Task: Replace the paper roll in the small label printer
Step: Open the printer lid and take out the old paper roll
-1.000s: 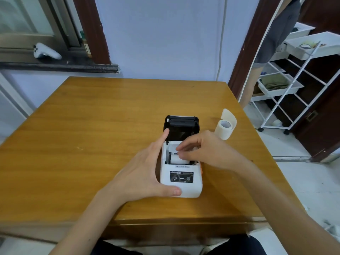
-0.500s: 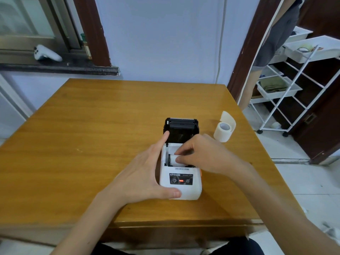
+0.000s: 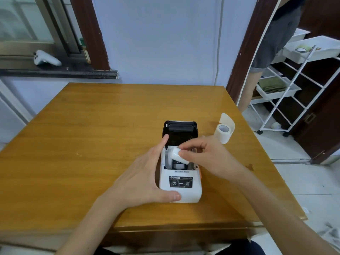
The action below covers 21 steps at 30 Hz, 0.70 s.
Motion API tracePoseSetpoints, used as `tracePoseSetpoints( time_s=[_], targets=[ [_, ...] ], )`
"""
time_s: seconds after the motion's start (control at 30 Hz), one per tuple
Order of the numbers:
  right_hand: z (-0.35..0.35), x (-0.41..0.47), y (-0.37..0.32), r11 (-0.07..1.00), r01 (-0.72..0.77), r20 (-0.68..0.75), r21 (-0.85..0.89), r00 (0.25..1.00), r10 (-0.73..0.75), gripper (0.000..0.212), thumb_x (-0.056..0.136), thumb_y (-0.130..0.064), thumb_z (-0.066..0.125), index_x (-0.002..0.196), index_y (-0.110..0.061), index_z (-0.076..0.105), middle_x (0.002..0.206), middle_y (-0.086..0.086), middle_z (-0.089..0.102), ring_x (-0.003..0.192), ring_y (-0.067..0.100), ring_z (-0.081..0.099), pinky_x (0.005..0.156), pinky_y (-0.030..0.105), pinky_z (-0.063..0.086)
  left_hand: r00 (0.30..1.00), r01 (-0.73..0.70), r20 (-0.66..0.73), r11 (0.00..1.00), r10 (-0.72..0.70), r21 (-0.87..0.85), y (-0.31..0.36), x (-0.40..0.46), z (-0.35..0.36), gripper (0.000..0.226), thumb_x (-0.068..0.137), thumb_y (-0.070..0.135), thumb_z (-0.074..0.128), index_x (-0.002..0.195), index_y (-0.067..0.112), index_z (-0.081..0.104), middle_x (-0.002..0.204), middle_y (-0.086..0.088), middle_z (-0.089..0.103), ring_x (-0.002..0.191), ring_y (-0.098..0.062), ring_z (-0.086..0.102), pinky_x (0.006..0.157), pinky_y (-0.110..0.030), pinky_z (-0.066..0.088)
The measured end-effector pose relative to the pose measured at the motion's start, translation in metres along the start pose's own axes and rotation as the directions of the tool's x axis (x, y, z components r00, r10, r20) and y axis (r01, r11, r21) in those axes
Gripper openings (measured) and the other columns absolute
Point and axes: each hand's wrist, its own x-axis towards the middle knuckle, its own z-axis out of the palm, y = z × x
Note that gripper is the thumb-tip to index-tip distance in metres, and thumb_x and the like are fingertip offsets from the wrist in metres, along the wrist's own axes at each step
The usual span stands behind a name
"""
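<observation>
A small white label printer [image 3: 181, 188] stands on the wooden table [image 3: 92, 144], its black lid [image 3: 180, 130] tipped open at the back. My left hand [image 3: 145, 173] grips the printer's left side, thumb on the front corner and index finger up against the lid. My right hand [image 3: 204, 157] pinches a small white paper roll [image 3: 177, 155], held tilted just above the open paper bay. A second white paper roll [image 3: 223, 132] with a loose curled end stands on the table to the right of the printer.
The table's right edge runs close to the second roll. A white wire rack [image 3: 294, 85] with trays stands on the floor at right, and a person's leg [image 3: 248, 89] shows in the doorway. A white controller [image 3: 47, 58] lies on the window ledge.
My right hand has lifted the small roll up out of the printer's bay, where it sat before. The left hand keeps its hold on the printer.
</observation>
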Motion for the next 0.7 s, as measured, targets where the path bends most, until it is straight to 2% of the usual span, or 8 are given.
tracePoseSetpoints(
  time_s=[0.07,0.13,0.2,0.27,0.43,0.5,0.57,0.7],
  targets=[
    [-0.004,-0.006,-0.004,0.997,0.05,-0.059,0.063,0.997,-0.046,0.022,0.086,-0.011,0.07,0.082,-0.031,0.077,0.066,-0.017,0.07,0.057,0.008,0.051,0.058,0.016,0.042,1.0,-0.004,-0.007,1.0,0.004,-0.006,-0.001,0.0,0.001,0.131,0.055,0.072,0.078,0.129,0.072,-0.03,0.149,0.031,0.019,0.143,-0.004,0.027,0.115,-0.038,0.031],
    [-0.011,-0.011,-0.002,0.995,0.065,-0.165,0.075,0.985,-0.052,0.027,0.086,-0.012,0.07,0.08,-0.037,0.077,0.067,-0.012,0.071,0.059,0.014,0.043,0.056,0.021,0.037,1.0,-0.006,-0.016,1.0,0.006,0.0,-0.002,0.0,0.001,0.131,0.054,0.071,0.078,0.129,0.072,-0.03,0.15,0.031,0.02,0.144,-0.005,0.027,0.116,-0.039,0.031],
    [-0.022,-0.019,0.005,1.0,0.021,-0.248,0.0,0.969,-0.02,0.023,0.086,-0.017,0.07,0.081,-0.04,0.075,0.069,-0.007,0.071,0.058,0.015,0.039,0.054,0.022,0.034,1.0,-0.007,-0.019,1.0,0.007,0.003,-0.003,0.0,0.002,0.132,0.054,0.07,0.079,0.129,0.072,-0.03,0.149,0.031,0.019,0.144,-0.003,0.026,0.116,-0.039,0.03],
    [-0.033,-0.028,0.015,0.994,-0.051,-0.294,-0.099,0.956,0.019,0.022,0.086,-0.023,0.07,0.081,-0.045,0.071,0.07,-0.014,0.07,0.055,0.004,0.04,0.053,0.016,0.035,1.0,-0.007,-0.021,1.0,0.007,0.006,-0.003,0.001,0.002,0.132,0.055,0.069,0.081,0.129,0.072,-0.029,0.15,0.032,0.018,0.143,-0.002,0.026,0.117,-0.037,0.029],
    [-0.048,-0.043,0.037,0.933,-0.239,-0.345,-0.27,0.928,0.138,0.011,0.087,-0.032,0.068,0.095,-0.04,0.069,0.086,-0.017,0.066,0.063,0.003,0.047,0.058,0.015,0.037,1.0,-0.008,-0.024,1.0,0.008,0.005,-0.002,0.0,0.002,0.131,0.057,0.067,0.081,0.128,0.073,-0.029,0.155,0.029,0.019,0.145,-0.004,0.025,0.116,-0.035,0.029],
    [-0.05,-0.046,0.043,0.915,-0.251,-0.346,-0.317,0.928,0.135,0.014,0.087,-0.032,0.069,0.099,-0.04,0.068,0.087,-0.021,0.066,0.07,0.002,0.05,0.061,0.015,0.037,1.0,-0.002,-0.023,1.0,0.002,0.006,-0.002,-0.001,0.002,0.132,0.056,0.068,0.08,0.128,0.072,-0.03,0.16,0.025,0.018,0.146,-0.004,0.024,0.117,-0.037,0.028],
    [-0.051,-0.047,0.045,0.907,-0.244,-0.344,-0.342,0.931,0.12,0.015,0.086,-0.034,0.07,0.092,-0.046,0.062,0.088,-0.022,0.065,0.079,0.003,0.049,0.065,0.021,0.035,1.0,0.001,-0.026,1.0,-0.001,-0.001,-0.001,0.0,0.001,0.134,0.054,0.07,0.079,0.129,0.07,-0.032,0.162,0.023,0.018,0.147,-0.005,0.024,0.119,-0.042,0.028],
    [-0.05,-0.046,0.046,0.886,-0.246,-0.344,-0.392,0.933,0.107,0.005,0.087,-0.037,0.068,0.088,-0.04,0.064,0.08,-0.022,0.058,0.073,0.001,0.046,0.064,0.021,0.033,1.0,0.01,-0.022,1.0,-0.01,-0.005,0.001,-0.001,0.001,0.135,0.054,0.069,0.079,0.127,0.07,-0.035,0.159,0.026,0.019,0.146,-0.004,0.025,0.118,-0.041,0.029]
  ],
)
